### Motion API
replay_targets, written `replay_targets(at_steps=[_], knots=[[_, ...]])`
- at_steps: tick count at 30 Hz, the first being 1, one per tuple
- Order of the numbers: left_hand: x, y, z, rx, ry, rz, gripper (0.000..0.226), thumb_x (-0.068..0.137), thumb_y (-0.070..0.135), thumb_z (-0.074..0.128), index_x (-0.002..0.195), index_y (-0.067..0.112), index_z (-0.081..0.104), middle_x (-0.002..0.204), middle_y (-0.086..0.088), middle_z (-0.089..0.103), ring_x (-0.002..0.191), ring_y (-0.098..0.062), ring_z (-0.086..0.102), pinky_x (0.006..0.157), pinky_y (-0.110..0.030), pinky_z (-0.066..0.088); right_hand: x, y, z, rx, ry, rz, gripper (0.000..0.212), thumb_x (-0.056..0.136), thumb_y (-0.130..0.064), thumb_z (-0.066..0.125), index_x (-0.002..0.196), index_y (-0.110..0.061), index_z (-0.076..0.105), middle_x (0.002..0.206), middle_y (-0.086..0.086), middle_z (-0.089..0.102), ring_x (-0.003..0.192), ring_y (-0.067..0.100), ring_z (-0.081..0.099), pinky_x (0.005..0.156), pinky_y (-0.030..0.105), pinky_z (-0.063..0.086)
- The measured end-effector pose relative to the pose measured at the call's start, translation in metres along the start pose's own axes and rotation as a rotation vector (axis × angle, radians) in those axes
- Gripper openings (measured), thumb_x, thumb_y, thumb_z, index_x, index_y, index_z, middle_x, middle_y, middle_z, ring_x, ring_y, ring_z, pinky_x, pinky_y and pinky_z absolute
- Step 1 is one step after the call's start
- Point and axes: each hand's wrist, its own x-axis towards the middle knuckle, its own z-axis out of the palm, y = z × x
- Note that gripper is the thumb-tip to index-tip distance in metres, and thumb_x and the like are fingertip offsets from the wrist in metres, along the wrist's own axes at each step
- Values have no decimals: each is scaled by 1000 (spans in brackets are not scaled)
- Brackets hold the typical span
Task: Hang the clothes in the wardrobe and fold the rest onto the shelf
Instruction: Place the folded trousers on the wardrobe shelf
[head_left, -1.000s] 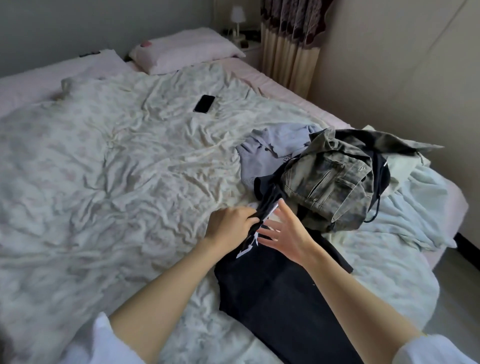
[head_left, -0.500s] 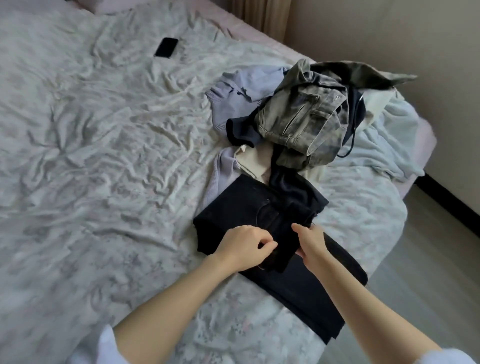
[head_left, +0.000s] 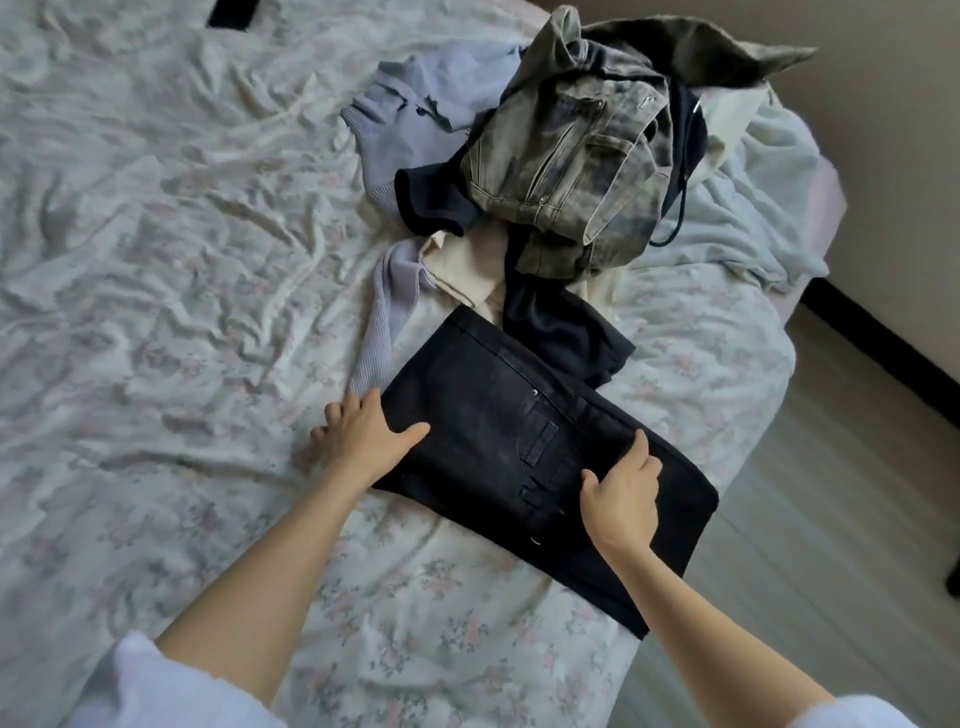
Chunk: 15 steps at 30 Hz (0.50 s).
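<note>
Black denim jeans (head_left: 524, 441), folded into a flat oblong, lying on the crumpled floral bedsheet (head_left: 156, 260) near the bed's foot corner, one end reaching toward the mattress edge above the pale floor (head_left: 831, 519)

Left hand (head_left: 363, 436) spread wide, palm down across the left border of the fold, thumb on the denim, fingers on the sheet just beside it; nothing gripped. Right hand (head_left: 621, 499) resting on the waistband area near the pocket, fingers loosely bent; whether any cloth is pinched, cannot tell

Risks, as judged:
- Fold likely to spring open on lifting if taken by one border only; stiff denim, two layers at least
- Lower end close to the mattress edge; a careless push toward the right liable to slide it off onto the floor
- Lilac ribbed knit sleeve (head_left: 379, 332) touching the far-left corner of the fold, possibly trapped under it; liable to be dragged along
- Soft, rucked sheet beneath; creases likely pressed into the fold

Containers: none in view; wardrobe and shelf not visible. Unsorted heap behind the fold: grey washed denim garment (head_left: 566, 156) on top, dark navy cloth (head_left: 561, 322), cream fabric (head_left: 462, 265), pale blue blanket (head_left: 737, 218) beside. Dark flat object (head_left: 228, 13) at the top border, partly cut off, unidentified
</note>
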Motion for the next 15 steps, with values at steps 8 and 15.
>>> replay_targets(at_steps=[8, 15], knots=[[9, 6, -4, -81, -39, -10, 84, 75, 59, 65, 137, 11, 33, 141, -9, 40, 130, -29, 37, 102, -45, 33, -20, -10, 21, -484, -127, -699, 49, 96, -32, 40, 144, -20, 33, 148, 12, 32, 135, 29, 30, 101, 40, 34], [0, 9, -17, -371, -146, 59, 71, 78, 39, 71, 135, 14, 36, 134, -5, 52, 119, -27, 50, 96, -41, 45, -29, -8, 20, -398, -428, -529, 57, 100, -26, 33, 151, -19, 7, 158, 9, -1, 145, 29, -2, 118, 41, 13]])
